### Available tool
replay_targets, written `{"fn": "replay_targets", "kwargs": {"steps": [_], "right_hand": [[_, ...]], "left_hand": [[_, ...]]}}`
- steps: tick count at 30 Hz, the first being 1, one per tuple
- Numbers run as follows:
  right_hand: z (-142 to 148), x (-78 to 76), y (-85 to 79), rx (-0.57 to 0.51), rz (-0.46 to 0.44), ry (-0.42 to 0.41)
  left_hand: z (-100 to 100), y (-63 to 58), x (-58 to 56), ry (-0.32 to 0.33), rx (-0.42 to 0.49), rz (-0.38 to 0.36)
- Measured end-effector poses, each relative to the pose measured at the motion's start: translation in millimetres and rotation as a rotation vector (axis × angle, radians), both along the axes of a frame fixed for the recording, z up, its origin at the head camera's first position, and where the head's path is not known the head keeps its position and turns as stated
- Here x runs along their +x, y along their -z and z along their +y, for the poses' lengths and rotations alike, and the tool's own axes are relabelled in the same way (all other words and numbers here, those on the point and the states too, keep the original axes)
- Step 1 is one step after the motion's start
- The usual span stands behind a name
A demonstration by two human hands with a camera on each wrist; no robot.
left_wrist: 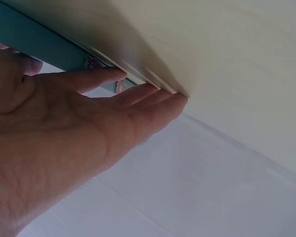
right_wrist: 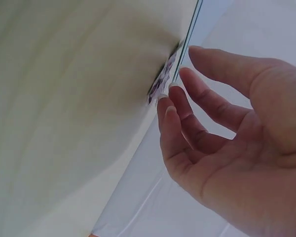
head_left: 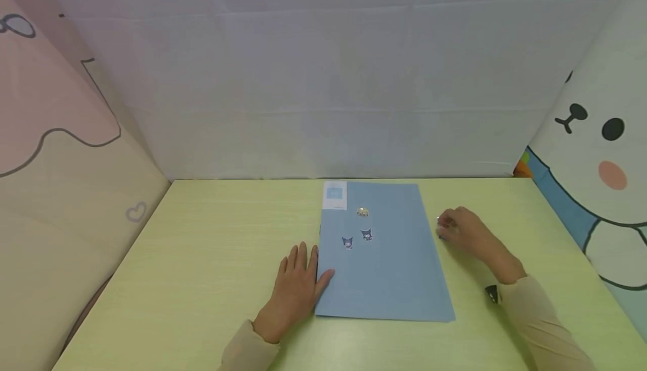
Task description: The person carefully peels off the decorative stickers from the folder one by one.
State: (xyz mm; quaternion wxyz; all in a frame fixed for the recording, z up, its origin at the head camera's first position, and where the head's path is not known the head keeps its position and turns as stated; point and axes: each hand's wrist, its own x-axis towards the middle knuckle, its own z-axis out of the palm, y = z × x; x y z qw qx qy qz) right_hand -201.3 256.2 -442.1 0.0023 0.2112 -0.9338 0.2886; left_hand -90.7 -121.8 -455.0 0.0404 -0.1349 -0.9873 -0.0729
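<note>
A light blue folder (head_left: pixel 389 281) lies flat on the table, with two small dark cartoon stickers (head_left: pixel 366 235) and a gold-coloured sticker (head_left: pixel 362 212) on its upper half. My left hand (head_left: pixel 295 289) rests along the folder's left edge, fingers straight and thumb over the cover. Beyond the right edge my right hand (head_left: pixel 462 230) hovers low over the table, fingers bent, thumb and index fingertip apart in the right wrist view. Right at those fingertips lies a small purple-and-dark sticker (right_wrist: pixel 163 79), partly covered by the hand in the head view.
A small black item (head_left: pixel 492 293) lies beside the right sleeve. The folder has a white label (head_left: pixel 335 196) in its top left corner. A white cloth (head_left: pixel 323 90) hangs behind the table (head_left: pixel 227 219), and cartoon-printed cloths (head_left: pixel 606 152) stand at both sides.
</note>
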Motion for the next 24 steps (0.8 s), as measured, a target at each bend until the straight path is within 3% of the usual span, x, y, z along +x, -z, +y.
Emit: {"fn": "replay_targets", "kwargs": {"steps": [8, 13, 24], "right_hand": [[-11, -1.0, -2.0, -0.023, 0.053, -0.046], [-24, -2.4, -5.7, -0.029, 0.063, -0.075], [-44, -5.5, -4.5, -0.049, 0.188, -0.165]], "left_hand": [[0, 2.1, -0.4, 0.006, -0.019, 0.037], [-2, 2.7, -0.3, -0.001, -0.002, 0.019], [-1, 2.5, -1.6, -0.009, -0.002, -0.025]]}}
